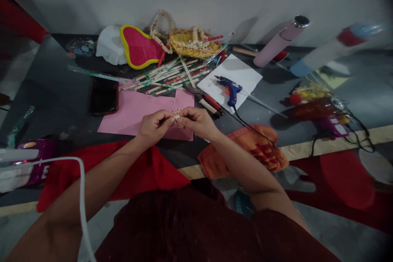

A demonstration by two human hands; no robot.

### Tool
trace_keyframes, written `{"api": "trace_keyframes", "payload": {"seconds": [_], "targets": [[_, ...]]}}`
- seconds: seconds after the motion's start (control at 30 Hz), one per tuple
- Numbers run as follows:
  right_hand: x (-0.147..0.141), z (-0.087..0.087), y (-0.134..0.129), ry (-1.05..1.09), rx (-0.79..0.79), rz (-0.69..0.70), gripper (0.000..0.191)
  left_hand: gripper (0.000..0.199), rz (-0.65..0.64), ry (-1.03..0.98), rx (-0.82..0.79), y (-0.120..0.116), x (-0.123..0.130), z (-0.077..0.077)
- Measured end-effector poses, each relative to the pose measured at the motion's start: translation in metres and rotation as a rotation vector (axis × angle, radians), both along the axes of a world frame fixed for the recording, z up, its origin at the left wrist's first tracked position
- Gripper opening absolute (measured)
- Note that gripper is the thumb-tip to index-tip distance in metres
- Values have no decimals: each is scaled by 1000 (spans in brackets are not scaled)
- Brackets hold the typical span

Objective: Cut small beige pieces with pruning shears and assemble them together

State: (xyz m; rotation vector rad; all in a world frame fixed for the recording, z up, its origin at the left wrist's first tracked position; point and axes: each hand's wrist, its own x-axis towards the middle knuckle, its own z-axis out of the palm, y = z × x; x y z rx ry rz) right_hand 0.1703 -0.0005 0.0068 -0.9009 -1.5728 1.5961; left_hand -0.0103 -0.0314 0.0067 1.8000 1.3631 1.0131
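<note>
My left hand (pixel 156 126) and my right hand (pixel 197 122) meet above a sheet of pink paper (pixel 144 104). Both are closed in a pinch on one small pale piece (pixel 177 117), which looks like a short bit of wooden stick. Just beyond the fingertips lies a little heap of similar pale bits (pixel 177 111), partly hidden by the fingers. Cutting pliers (pixel 211 103) with red and white handles rest beyond my right hand. Farther back, wooden sticks (pixel 167 75), several in clear and green wrappers, are spread in a loose pile.
A blue glue gun (pixel 231 91) lies on white paper (pixel 250 74), its cord trailing toward me. Along the wall stand a wicker basket (pixel 184 45), a pink-and-yellow shape (pixel 143 47) and a pink flask (pixel 276 45). A phone (pixel 104 95) lies left; an orange towel (pixel 248 147) lies right.
</note>
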Motion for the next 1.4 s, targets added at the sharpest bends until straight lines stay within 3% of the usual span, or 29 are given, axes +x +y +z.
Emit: {"api": "trace_keyframes", "payload": {"seconds": [0.97, 1.07, 1.23, 1.33, 1.4], "targets": [[3, -4, -1, -104, 187, -17, 20, 23, -29, 106, 33, 4, -3, -1], [4, -6, 1, -162, 280, -36, 18, 23, -11, 122, 57, 4, -3, -3], [4, -11, 5, -438, 583, -65, 11, 25, 85, 115, 45, 5, -2, -6], [8, -10, 9, -583, 659, -38, 12, 23, 157, 53, 45, 6, -3, -5], [15, -6, 14, -645, 706, -96, 16, 22, 192, 2, 46, 7, -3, -5]]}}
